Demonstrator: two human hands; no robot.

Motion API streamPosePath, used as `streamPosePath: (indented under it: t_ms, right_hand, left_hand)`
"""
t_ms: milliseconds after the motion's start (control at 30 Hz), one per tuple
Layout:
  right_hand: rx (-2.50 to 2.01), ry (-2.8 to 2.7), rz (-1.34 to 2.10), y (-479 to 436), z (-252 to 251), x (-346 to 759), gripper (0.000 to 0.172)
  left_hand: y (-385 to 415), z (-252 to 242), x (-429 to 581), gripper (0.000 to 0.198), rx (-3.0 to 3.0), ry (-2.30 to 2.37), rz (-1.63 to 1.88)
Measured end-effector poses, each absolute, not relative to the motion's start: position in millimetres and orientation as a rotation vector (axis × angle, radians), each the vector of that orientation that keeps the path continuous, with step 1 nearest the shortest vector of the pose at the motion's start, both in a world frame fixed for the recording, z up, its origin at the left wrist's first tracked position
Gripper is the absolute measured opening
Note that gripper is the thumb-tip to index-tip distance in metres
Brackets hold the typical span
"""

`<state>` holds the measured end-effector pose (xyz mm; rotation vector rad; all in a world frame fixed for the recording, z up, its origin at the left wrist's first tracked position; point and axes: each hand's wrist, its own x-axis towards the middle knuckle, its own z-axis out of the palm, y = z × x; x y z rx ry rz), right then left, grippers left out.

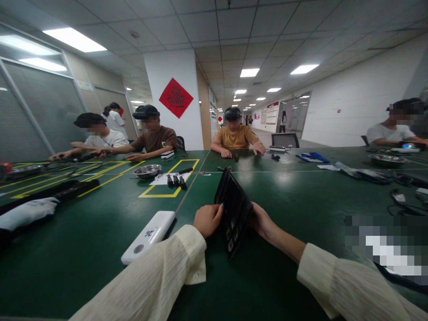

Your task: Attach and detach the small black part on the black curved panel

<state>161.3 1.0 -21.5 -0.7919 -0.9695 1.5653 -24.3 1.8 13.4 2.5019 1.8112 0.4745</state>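
Observation:
A thin black case (234,200) with several small compartments stands steeply tilted above the green table, its inner face turned to the left. My right hand (264,220) grips it from behind along the right edge, its fingers partly hidden by the case. My left hand (209,219) is closed at the left side of the case, thumb and fingers pressed together against the inner face. A speck of blue (223,204) shows at the thumb tip; I cannot make out what it is. Small pale pieces (230,235) sit in the lower compartments.
Left of my left hand lies a white power bank (149,237) marked 26. Farther off are a metal bowl (147,171), small black parts (176,181) on white paper and yellow tape (157,194). Several people sit around the table (287,196). Cables and bags lie at the right.

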Motion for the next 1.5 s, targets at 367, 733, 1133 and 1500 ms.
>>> streamPosePath:
  t_ms: [367, 733, 1133, 1500]
  right_hand:
    - [-0.753, -0.966, 1.581, 1.5, -23.6, 161.4, 0.028]
    - [-0.791, -0.961, 1.562, 0.8, -21.5, 161.2, 0.027]
    - [-0.773, -0.97, 1.576, 2.8, -23.9, 162.0, 0.028]
    - [-0.787, -0.98, 1.562, 2.7, -23.8, 161.5, 0.028]
  left_hand:
    - [1.0, 14.4, -21.9, 0.035, 2.429, 1.855, 0.524]
    - [-0.1, 15.8, -22.9, 0.044, 2.464, 1.842, 0.493]
    - [1.2, 14.3, -22.5, 0.036, 2.468, 1.865, 0.522]
    - [3.5, 10.6, -25.5, 0.041, 2.582, 1.821, 0.548]
